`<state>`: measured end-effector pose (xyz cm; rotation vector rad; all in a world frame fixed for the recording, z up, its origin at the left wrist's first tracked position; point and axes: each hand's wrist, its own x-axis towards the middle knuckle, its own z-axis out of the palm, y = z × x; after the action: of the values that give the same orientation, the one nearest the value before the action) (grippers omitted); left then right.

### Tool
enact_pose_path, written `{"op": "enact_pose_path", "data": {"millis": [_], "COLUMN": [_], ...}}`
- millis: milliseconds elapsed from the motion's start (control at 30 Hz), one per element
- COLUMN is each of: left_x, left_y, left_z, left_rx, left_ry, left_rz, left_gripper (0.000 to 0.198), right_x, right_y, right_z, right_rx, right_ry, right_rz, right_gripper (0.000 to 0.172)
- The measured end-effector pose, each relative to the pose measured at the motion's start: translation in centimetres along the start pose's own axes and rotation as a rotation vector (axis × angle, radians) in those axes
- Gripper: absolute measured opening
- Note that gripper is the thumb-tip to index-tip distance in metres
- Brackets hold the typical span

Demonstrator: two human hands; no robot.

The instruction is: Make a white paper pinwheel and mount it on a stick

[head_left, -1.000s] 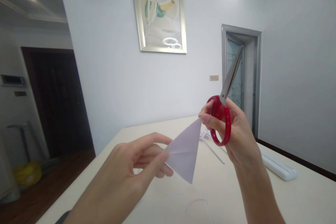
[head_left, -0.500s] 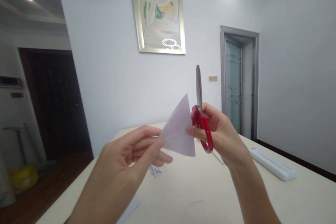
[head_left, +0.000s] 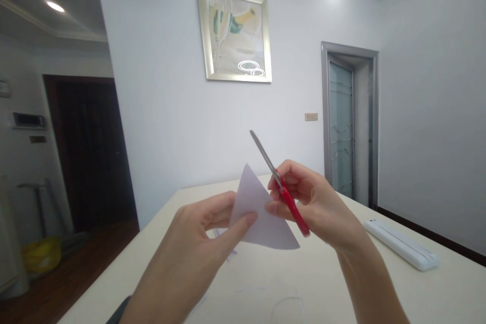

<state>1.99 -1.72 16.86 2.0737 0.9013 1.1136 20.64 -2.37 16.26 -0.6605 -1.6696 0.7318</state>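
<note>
The white paper triangle (head_left: 268, 230) is held up over the worktop (head_left: 330, 288), its tip toward 11 o'clock, with the left hand (head_left: 197, 238) at 8 o'clock, fingers clamped on it. At 3 o'clock, the right hand (head_left: 313, 205) has its fingers closed round the red-handled scissors (head_left: 290, 205), blades toward 11 o'clock, thumb overlapping the paper's edge. A white case (head_left: 404, 247) lies near 4 o'clock.

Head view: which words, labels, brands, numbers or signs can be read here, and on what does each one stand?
None can be read.
Paper and scissors: no lettering visible.
Framed picture: no readable text.
Long white object: any marks are too small or blurred to read.
</note>
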Motion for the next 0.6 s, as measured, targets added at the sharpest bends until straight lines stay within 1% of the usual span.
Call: {"op": "enact_pose_path", "data": {"millis": [100,267,367,467,600], "left_x": [0.2,0.5,0.7,0.8,0.8], "left_y": [-0.1,-0.2,-0.1,0.1,0.0], "left_z": [0.2,0.5,0.8,1.1,1.2], "left_rx": [-0.082,-0.265,-0.298,-0.324,-0.341], "left_ry": [0.006,-0.003,0.009,0.053,0.143], "left_rz": [-0.011,-0.025,-0.044,-0.049,-0.004], "left_gripper": [0.026,0.022,0.018,0.015,0.012], "right_x": [0.1,0.2,0.3,0.2,-0.1], "right_y": [-0.1,-0.1,-0.1,-0.2,-0.4], "right_z": [0.1,0.2,0.2,0.1,0.2], "right_rx": [-0.004,0.063,0.055,0.043,0.031], "right_ry": [-0.05,-0.115,-0.132,-0.153,-0.165], "right_rz": [0.006,0.028,0.036,0.034,0.033], "right_gripper": [0.024,0.027,0.026,0.024,0.021]}}
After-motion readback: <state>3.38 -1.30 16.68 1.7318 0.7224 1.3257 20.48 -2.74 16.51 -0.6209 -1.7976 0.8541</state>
